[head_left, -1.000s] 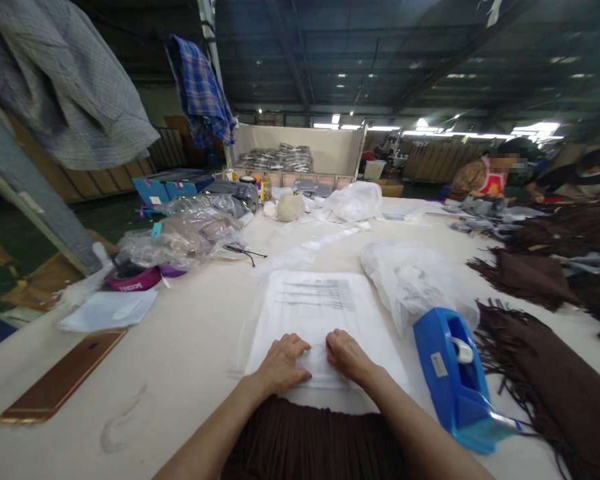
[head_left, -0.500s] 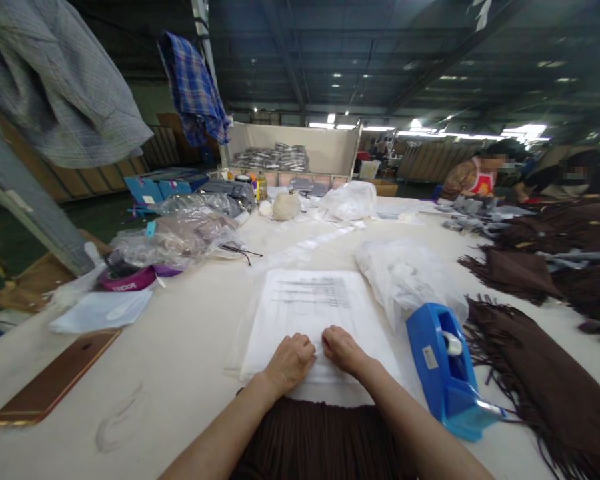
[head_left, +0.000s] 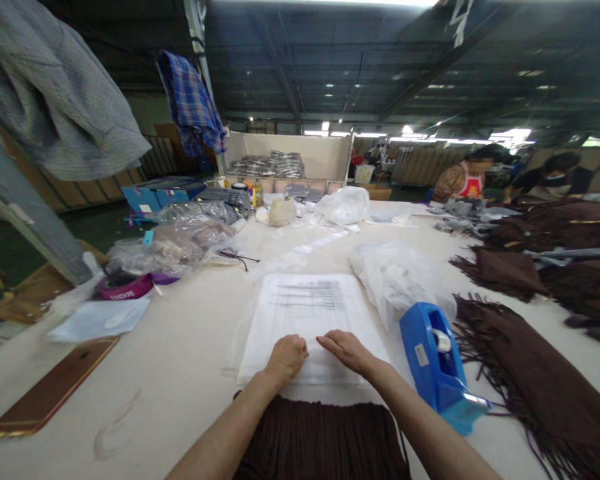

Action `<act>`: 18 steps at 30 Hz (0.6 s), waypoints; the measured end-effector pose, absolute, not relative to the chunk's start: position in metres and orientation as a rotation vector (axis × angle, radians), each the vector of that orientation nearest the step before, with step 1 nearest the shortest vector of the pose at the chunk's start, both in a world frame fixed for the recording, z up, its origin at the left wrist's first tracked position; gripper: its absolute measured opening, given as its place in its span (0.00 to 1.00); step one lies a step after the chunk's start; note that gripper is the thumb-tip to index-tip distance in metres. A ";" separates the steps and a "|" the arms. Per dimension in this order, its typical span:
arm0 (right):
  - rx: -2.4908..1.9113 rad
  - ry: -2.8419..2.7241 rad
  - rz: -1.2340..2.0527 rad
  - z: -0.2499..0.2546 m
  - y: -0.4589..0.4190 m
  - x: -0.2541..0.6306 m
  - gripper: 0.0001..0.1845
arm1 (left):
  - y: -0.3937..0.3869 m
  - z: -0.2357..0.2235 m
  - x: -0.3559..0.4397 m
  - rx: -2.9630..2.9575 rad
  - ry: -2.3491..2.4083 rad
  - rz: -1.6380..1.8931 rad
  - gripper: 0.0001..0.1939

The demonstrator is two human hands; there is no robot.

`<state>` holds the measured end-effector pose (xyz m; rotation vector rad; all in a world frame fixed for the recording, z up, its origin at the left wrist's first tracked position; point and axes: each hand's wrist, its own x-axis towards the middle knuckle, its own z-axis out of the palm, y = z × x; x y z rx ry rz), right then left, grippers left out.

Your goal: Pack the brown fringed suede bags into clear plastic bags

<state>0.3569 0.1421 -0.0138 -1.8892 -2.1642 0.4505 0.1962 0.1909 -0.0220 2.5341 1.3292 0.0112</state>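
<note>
A stack of white translucent plastic bags (head_left: 310, 320) with printed lines lies flat on the table before me. My left hand (head_left: 287, 358) is closed on its near part, fingers curled in; whatever they pinch is hidden. Beside it, my right hand (head_left: 346, 350) is open, its fingers stretched out to the left over the top bag. A gap separates the two hands. Between my forearms, just below the bags, lies a dark brown fringed scarf (head_left: 323, 437); its near part runs out of view.
A blue tape dispenser (head_left: 433, 367) stands right of the stack, before a crumpled plastic bag (head_left: 397, 273). More brown fringed scarves (head_left: 540, 373) lie at the right. A phone (head_left: 50, 387) rests at the left, below bagged goods (head_left: 180, 240). Two people sit at the far right.
My right hand's fingers have straightened from a curled shape and point left. My left hand stays curled on the bags. The whole view has shifted slightly.
</note>
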 end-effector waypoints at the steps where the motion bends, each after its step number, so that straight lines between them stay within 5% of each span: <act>1: -1.878 -2.154 0.428 -0.012 0.135 0.358 0.17 | 0.191 -0.020 0.197 2.504 1.336 0.015 0.06; 18: -2.093 -2.092 0.096 -0.028 0.110 0.361 0.13 | 0.197 -0.013 0.189 2.283 1.331 0.123 0.12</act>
